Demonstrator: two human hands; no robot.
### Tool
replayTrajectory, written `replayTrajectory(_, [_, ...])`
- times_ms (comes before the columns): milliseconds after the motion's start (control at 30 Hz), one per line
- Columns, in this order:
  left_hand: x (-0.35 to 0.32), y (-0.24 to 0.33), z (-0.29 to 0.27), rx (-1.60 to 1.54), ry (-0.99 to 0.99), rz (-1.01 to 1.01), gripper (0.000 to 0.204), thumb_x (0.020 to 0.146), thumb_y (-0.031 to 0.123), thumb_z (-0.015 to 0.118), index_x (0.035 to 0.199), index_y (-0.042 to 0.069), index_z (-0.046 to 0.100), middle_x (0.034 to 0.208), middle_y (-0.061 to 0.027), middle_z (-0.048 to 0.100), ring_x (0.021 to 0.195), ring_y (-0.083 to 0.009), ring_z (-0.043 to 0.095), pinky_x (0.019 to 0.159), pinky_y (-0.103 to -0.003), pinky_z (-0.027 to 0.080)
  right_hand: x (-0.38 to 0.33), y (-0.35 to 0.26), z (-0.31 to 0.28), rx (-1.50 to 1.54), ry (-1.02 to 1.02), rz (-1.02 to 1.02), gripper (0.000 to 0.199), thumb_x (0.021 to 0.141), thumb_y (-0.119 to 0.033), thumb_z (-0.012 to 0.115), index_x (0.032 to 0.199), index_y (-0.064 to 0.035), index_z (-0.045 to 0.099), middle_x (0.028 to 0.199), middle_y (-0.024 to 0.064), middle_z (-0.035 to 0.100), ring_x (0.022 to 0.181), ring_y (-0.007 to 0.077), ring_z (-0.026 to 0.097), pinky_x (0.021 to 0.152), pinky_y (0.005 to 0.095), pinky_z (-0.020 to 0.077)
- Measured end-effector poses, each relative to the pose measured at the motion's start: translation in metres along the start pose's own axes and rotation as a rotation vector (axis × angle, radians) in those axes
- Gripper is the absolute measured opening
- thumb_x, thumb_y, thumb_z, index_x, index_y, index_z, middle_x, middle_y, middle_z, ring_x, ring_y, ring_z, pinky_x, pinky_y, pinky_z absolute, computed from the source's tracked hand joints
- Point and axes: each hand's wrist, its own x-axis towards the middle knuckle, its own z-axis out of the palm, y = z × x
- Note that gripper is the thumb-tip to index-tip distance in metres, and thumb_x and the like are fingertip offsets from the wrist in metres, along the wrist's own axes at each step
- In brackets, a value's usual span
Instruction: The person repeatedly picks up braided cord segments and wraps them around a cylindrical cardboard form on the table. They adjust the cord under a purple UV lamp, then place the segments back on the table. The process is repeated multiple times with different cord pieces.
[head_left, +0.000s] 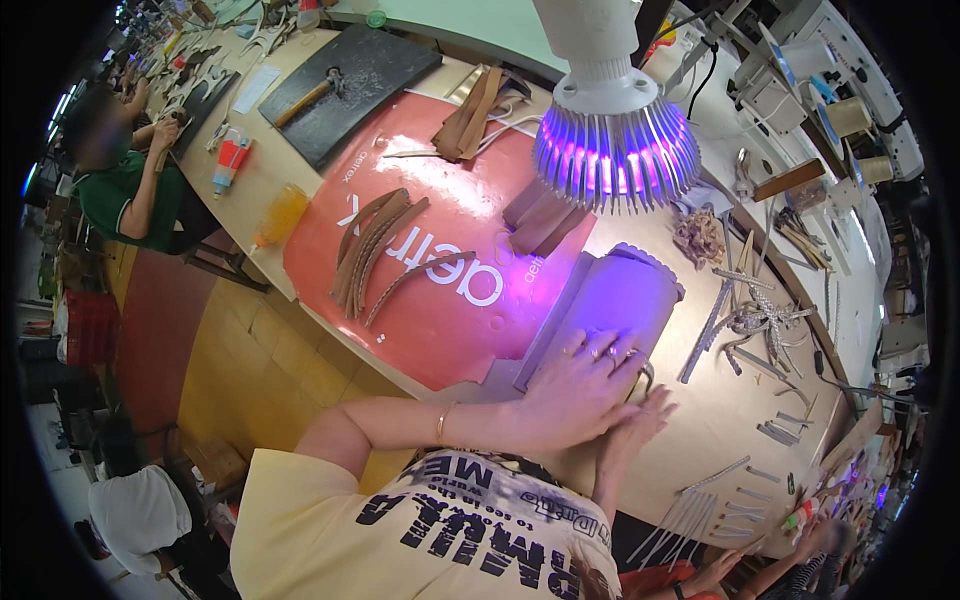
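Note:
Under the purple glow of a lamp (617, 150) lies a thick, smooth grey pad with a scalloped far end (620, 290). My left hand (580, 392), with rings on its fingers, is over the pad's near end, its fingers bent down and closed; what they grip is hidden. Close by its fingertips, a small dark curved strip (648, 376) sticks out. My right hand (636, 428) is just below, close against the left one, with its fingers stretched toward the strip; part of it is covered by my left hand.
Left of the pad, a red sheet (450, 345) bears braided brown straps (375, 255) and flat brown leather strips (470, 115). Beyond it, a hammer (308, 97) rests on a black slab (350, 70). Braided cords (765, 320) lie to the right. A person in green (130, 195) works at the far left.

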Motion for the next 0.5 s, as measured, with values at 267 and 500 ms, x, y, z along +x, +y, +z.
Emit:
replayTrajectory(267, [0.015,-0.033,-0.018,0.116,-0.052,0.117,0.027,0.085,0.024,0.069,0.106,0.009,0.063,0.099,-0.0092,0.062,0.087,-0.0286,0.062,0.076,-0.041,0.05,0.017,0.003,-0.057,0.007,0.259,0.036,0.043,0.097,-0.026,0.059,0.136,-0.0079,0.053,0.15,0.0216,0.038,0.144,0.0365,0.024,0.117,0.0474,0.0193])
replayTrajectory(500, [-0.021,-0.071,-0.052,-0.178,0.147,-0.229,0.012,0.083,0.007,0.068,0.092,-0.001,0.071,0.08,-0.0112,0.069,0.071,-0.0196,0.067,0.065,-0.03,0.051,0.029,0.025,-0.084,0.011,0.352,0.068,0.035,0.093,-0.023,0.065,0.122,-0.0031,0.061,0.139,0.0225,0.05,0.136,0.0368,0.039,0.112,0.0438,0.0315])
